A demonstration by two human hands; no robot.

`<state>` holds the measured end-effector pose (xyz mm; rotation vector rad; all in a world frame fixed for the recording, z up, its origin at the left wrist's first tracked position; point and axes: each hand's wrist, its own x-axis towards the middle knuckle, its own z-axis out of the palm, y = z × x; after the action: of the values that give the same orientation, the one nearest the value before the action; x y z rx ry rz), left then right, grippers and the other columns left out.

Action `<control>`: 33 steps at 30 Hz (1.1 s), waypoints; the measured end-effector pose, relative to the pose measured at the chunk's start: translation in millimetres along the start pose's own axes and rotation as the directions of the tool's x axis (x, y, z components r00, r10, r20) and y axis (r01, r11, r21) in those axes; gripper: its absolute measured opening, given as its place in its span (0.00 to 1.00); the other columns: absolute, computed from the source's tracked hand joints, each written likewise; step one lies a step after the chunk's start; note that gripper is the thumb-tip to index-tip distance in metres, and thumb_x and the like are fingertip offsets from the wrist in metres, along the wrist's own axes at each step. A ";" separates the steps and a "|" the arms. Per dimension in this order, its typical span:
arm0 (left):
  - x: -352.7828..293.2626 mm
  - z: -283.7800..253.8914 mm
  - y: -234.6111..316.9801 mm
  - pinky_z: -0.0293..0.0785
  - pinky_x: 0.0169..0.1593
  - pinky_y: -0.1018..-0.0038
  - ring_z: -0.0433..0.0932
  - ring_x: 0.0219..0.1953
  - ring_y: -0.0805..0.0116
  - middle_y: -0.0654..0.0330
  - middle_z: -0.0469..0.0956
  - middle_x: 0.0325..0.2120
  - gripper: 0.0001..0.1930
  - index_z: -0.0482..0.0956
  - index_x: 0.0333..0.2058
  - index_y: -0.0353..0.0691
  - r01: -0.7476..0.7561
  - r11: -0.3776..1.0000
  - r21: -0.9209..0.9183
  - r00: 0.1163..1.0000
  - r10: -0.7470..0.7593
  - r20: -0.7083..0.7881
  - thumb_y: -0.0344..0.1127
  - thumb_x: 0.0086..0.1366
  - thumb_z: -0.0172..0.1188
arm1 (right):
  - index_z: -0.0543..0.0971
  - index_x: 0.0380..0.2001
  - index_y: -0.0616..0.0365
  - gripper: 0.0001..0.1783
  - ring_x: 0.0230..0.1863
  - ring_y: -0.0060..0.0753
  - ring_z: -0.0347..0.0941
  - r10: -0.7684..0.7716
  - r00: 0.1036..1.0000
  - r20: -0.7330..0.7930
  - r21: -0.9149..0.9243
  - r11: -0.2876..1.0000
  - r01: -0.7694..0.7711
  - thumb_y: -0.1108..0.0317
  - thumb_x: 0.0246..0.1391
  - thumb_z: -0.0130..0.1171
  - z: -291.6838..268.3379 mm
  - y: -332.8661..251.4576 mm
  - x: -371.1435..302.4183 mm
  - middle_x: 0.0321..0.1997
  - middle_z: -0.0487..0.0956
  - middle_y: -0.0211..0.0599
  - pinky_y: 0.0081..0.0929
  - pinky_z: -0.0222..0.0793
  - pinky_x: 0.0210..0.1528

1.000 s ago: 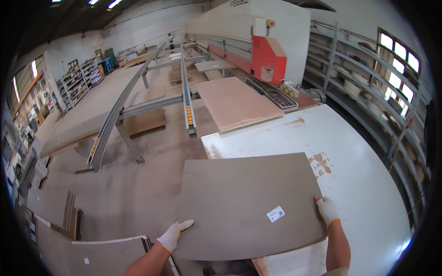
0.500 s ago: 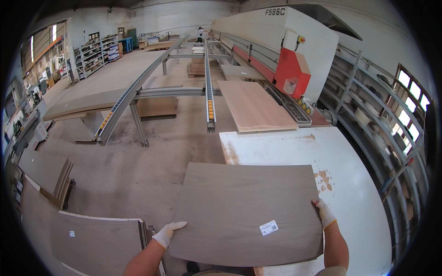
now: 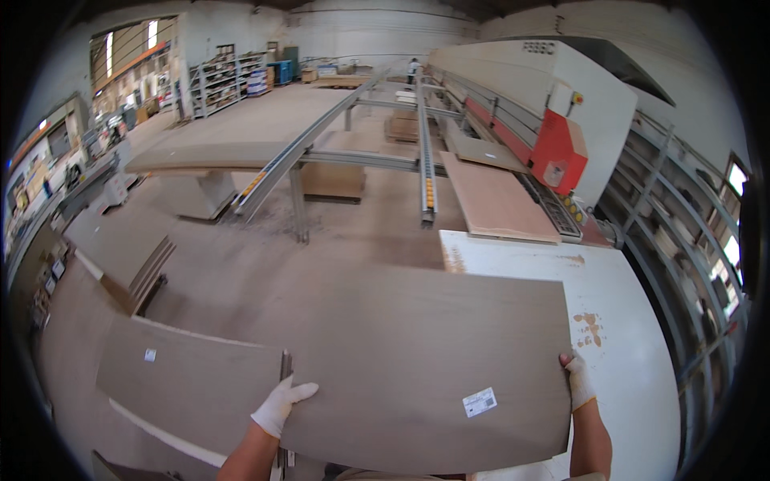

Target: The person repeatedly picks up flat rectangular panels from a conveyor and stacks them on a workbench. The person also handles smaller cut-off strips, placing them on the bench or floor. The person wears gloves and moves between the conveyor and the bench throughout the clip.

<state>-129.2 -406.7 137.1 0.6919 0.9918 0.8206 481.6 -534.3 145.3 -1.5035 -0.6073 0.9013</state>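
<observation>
A large grey-brown wood-grain panel (image 3: 417,345) with a white label (image 3: 480,402) spans the space before me. Gripping its left edge is my gloved left hand (image 3: 281,403), thumb on top and the other fingers hidden beneath. My right hand (image 3: 579,378), in a glove that leaves fingertips bare, grasps the opposite edge. The panel overlaps the white worktable (image 3: 626,369) on the right. Its left part reaches out past that table, close to a stack of similar labelled panels (image 3: 192,361) at the lower left.
A pinkish board (image 3: 497,196) lies beside a long white and red machine (image 3: 561,144). Roller rails (image 3: 427,168) run into the distance. More panels (image 3: 120,248) are stacked at left. Metal shelving (image 3: 654,184) lines the right wall. A person (image 3: 413,70) stands far back.
My view has turned left, so the surroundings have shifted right in the picture. The panel, held in both hands, has moved left across the table, toward the lower-left stack.
</observation>
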 end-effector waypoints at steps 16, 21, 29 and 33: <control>-377.0 -114.1 -75.3 0.68 0.68 0.69 0.74 0.63 0.64 0.51 0.75 0.63 0.40 0.66 0.70 0.28 -0.527 0.850 -0.004 0.696 0.428 -0.577 0.44 0.67 0.70 | 0.80 0.58 0.59 0.28 0.57 0.40 0.78 0.110 0.549 0.828 -0.071 0.993 -0.092 0.49 0.64 0.63 353.7 -43.9 -9.4 0.57 0.83 0.40 0.39 0.74 0.63; -466.5 -79.8 -114.6 0.72 0.64 0.68 0.77 0.60 0.66 0.54 0.78 0.60 0.35 0.69 0.68 0.30 -0.542 0.835 -0.094 0.507 0.235 -0.829 0.39 0.67 0.69 | 0.79 0.40 0.55 0.16 0.42 0.34 0.81 0.156 0.358 0.921 -0.159 0.987 -0.021 0.53 0.62 0.64 492.6 -27.5 -127.7 0.42 0.82 0.36 0.38 0.79 0.49; -578.5 -68.9 -190.6 0.77 0.57 0.70 0.82 0.53 0.66 0.56 0.84 0.52 0.28 0.76 0.61 0.28 -0.583 0.790 -0.188 0.225 -0.065 -0.972 0.39 0.68 0.69 | 0.77 0.39 0.54 0.14 0.36 0.27 0.77 0.327 0.060 0.943 -0.332 0.932 0.144 0.56 0.62 0.65 608.6 54.5 -250.6 0.38 0.80 0.30 0.31 0.76 0.39; -638.6 -102.7 -259.3 0.76 0.60 0.69 0.81 0.55 0.64 0.54 0.84 0.53 0.32 0.75 0.60 0.23 -0.549 0.810 -0.206 0.120 -0.168 -0.978 0.42 0.66 0.71 | 0.74 0.34 0.53 0.12 0.34 0.27 0.76 0.339 0.012 0.941 -0.332 0.913 0.237 0.58 0.63 0.65 640.4 100.8 -315.7 0.36 0.78 0.29 0.32 0.76 0.37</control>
<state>-349.5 -1067.2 166.6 -0.4528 1.7653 1.8768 -232.2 -435.5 120.2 -0.9044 -1.9618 2.0636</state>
